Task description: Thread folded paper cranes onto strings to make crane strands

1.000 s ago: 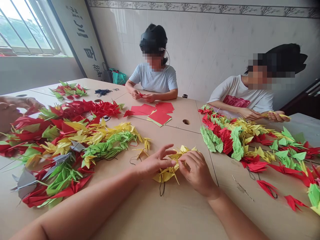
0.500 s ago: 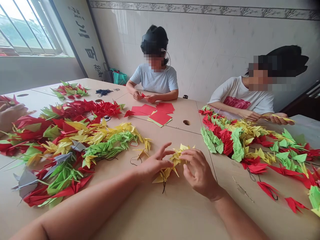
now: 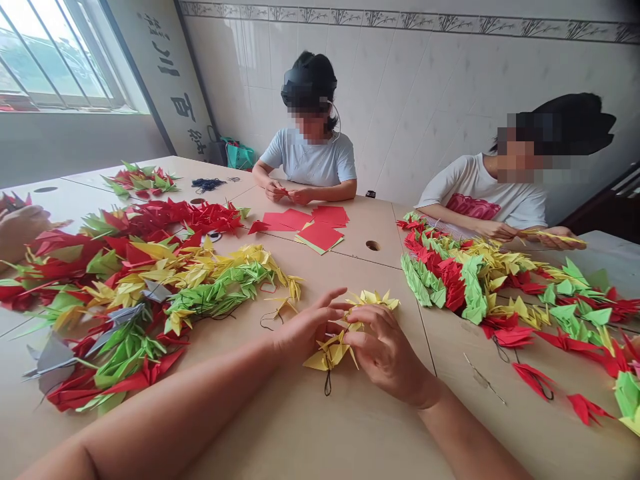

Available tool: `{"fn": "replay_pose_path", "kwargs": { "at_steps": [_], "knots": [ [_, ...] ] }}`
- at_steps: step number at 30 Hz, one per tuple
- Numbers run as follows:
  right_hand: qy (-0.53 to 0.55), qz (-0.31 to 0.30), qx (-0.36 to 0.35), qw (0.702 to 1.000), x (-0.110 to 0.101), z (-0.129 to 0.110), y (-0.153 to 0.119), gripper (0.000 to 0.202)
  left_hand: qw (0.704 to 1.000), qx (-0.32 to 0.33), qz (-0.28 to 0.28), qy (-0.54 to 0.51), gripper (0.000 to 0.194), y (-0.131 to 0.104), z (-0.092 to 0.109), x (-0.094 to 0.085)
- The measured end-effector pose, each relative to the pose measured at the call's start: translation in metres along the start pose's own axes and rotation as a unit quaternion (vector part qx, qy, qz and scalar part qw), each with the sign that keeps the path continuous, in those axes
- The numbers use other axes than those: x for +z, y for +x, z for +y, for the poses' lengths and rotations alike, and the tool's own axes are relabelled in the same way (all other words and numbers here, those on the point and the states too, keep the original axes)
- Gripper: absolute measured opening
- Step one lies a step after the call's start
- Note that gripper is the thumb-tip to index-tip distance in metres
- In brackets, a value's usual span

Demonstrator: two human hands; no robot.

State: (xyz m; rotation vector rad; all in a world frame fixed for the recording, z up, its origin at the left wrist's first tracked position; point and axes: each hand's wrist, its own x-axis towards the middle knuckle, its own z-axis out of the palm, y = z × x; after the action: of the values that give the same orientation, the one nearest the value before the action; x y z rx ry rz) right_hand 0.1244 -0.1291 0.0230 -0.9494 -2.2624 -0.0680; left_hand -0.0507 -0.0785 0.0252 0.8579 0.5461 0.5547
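A short strand of folded yellow paper cranes [image 3: 333,355] lies on the table in front of me. A black thread loop [image 3: 327,383] hangs from its near end. My left hand [image 3: 313,327] is at the strand's left side, its index finger stretched out and the other fingers bent in against the paper. From the right, my right hand [image 3: 387,350] pinches the middle of the strand, its fingers curled over the paper and hiding part of it. More yellow points [image 3: 383,300] stick out beyond the fingertips.
Piles of red, green and yellow paper cranes lie left [image 3: 220,293] and right [image 3: 450,283]. Red paper squares [image 3: 320,235] sit by a person [image 3: 315,157] opposite. Another person [image 3: 480,193] handles yellow pieces at right. A needle-like metal tool [image 3: 485,379] lies nearby. A hand [image 3: 23,230] shows far left.
My right hand has closed in on the yellow strand and shifted slightly left. The strand's far end now shows further right, and the thread loop has spread open.
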Motion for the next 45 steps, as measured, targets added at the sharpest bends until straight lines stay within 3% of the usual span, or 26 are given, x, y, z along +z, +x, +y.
{"fn": "replay_pose_path", "kwargs": {
  "at_steps": [6,13,21,29,32,37,41,45],
  "knots": [
    [-0.02,-0.027,-0.012,0.999,0.001,0.0,0.002,0.025,1.0,0.0,-0.019,-0.023,0.054,0.0,0.001,-0.001],
    [-0.006,0.013,0.056,0.998,0.005,0.01,-0.004,0.026,0.996,0.02,-0.075,0.052,0.081,0.004,-0.006,-0.01],
    [-0.043,0.056,0.099,0.993,0.004,0.018,-0.004,0.027,0.994,0.012,-0.03,0.101,0.076,0.005,-0.006,-0.013],
    [-0.089,0.053,0.139,0.985,0.002,0.029,-0.01,0.028,0.995,0.008,-0.005,0.099,0.071,0.004,-0.006,-0.011],
    [-0.051,0.063,0.111,0.99,-0.002,0.022,-0.008,0.035,0.996,0.007,0.021,0.086,0.07,0.005,-0.006,-0.009],
    [-0.004,0.03,0.027,0.999,-0.003,-0.001,-0.001,0.021,0.998,0.005,0.042,0.055,0.067,0.004,-0.005,-0.007],
    [-0.03,-0.014,0.038,0.999,0.003,-0.006,0.002,0.012,0.999,0.009,0.02,0.05,0.065,0.004,-0.005,-0.006],
    [-0.044,0.001,0.055,0.997,0.007,-0.003,0.002,0.01,1.0,0.011,0.005,0.029,0.058,0.003,-0.005,-0.004]
  ]
}}
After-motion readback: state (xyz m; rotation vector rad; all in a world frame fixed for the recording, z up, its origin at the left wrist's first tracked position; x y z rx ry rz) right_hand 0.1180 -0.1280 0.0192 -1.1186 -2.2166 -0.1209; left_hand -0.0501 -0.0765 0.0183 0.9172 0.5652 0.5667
